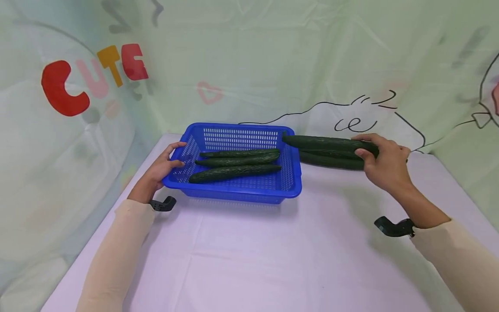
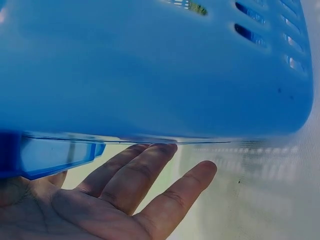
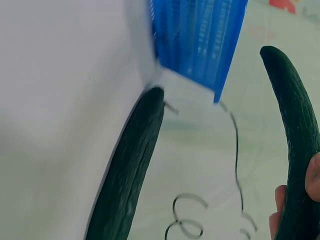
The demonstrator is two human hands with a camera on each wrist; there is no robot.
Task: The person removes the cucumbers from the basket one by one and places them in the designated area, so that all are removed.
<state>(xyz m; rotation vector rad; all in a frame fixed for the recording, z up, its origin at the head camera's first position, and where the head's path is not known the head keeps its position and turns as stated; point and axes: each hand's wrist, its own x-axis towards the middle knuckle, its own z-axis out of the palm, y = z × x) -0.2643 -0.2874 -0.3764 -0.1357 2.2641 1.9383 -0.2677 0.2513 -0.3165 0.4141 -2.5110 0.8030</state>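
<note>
From where I'm standing, the blue basket (image 1: 234, 189) is sitting on the pale tablecloth (image 1: 253, 251), and everything is happening around it. The left hand (image 1: 156, 170) is gripping the basket's left rim, its thumb showing over the inner side while the other fingers are reaching fairly straight along the outside and underneath. To the right of the basket, the right hand (image 1: 383, 162) is holding a cucumber (image 1: 323, 142), thumb on one side and fingers on the other. That cucumber is pointing toward the basket, its tip overlapping the right rim in the head view; I can't tell whether the two are touching. Three cucumbers (image 1: 235, 173) are lying roughly side by side inside the basket. Just right of it, below the held one, what look like two more cucumbers (image 1: 331, 161) are resting close together on the cloth. Behind the basket a pale green curtain (image 1: 273, 56) is hanging, and to its left, colourful letters (image 1: 134, 62) are spelling "CUTE".
</note>
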